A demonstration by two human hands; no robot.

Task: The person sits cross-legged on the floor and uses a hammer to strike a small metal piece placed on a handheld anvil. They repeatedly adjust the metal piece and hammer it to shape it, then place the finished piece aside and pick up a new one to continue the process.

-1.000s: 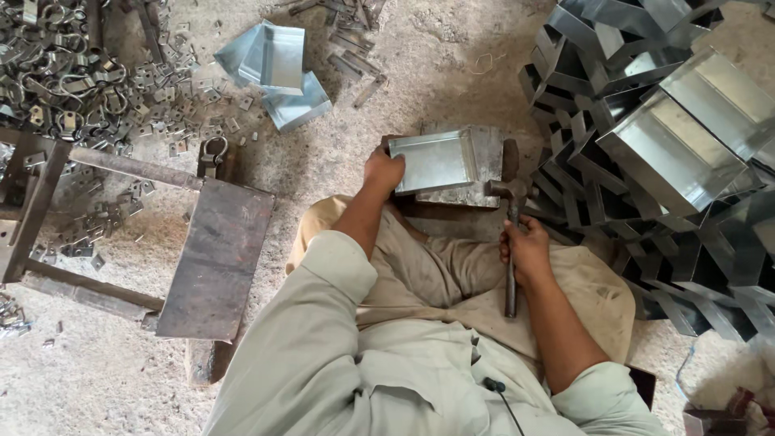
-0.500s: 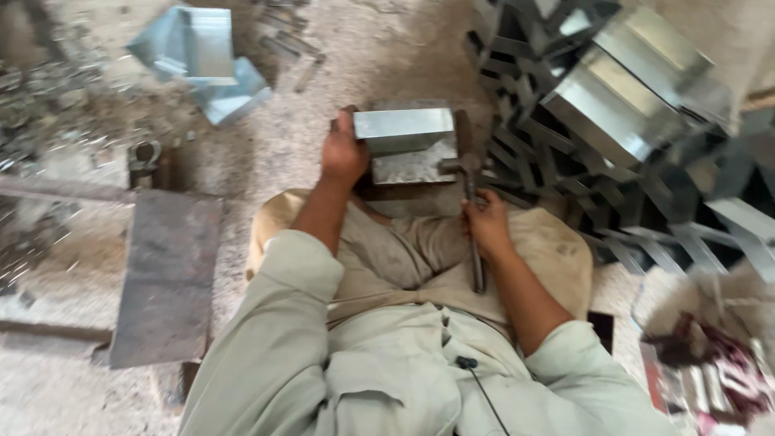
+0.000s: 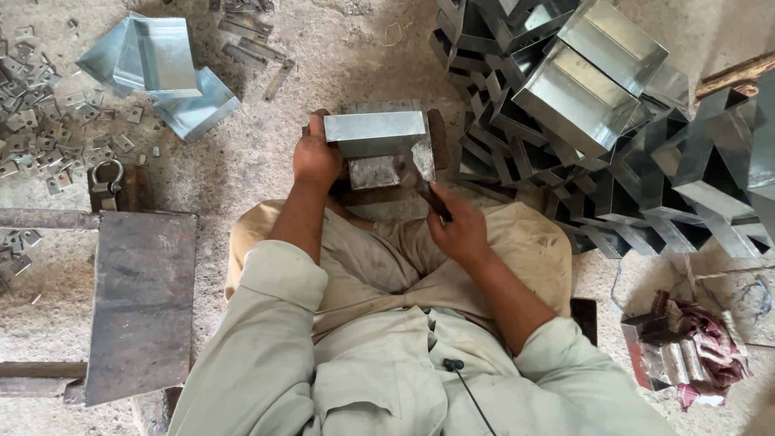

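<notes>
I sit cross-legged on a dusty floor. My left hand [image 3: 316, 158] grips the left end of a folded sheet-metal box piece [image 3: 379, 133] that rests on a small steel block [image 3: 375, 171] in front of my knees. My right hand [image 3: 458, 230] is closed on the handle of a hammer [image 3: 424, 187], whose head is down against the right end of the metal piece. Both forearms are bare below rolled pale sleeves.
A big heap of finished sheet-metal boxes [image 3: 601, 105] fills the upper right. Two more bent pieces [image 3: 157, 69] lie at upper left beside several small metal brackets [image 3: 40, 121]. A rusty steel plate bench [image 3: 141, 299] stands at my left. A cloth with metal parts [image 3: 690, 347] lies at lower right.
The hammer has swung from lying back toward my lap to striking the right end of the metal piece. My left hand keeps its hold. The camera view has shifted.
</notes>
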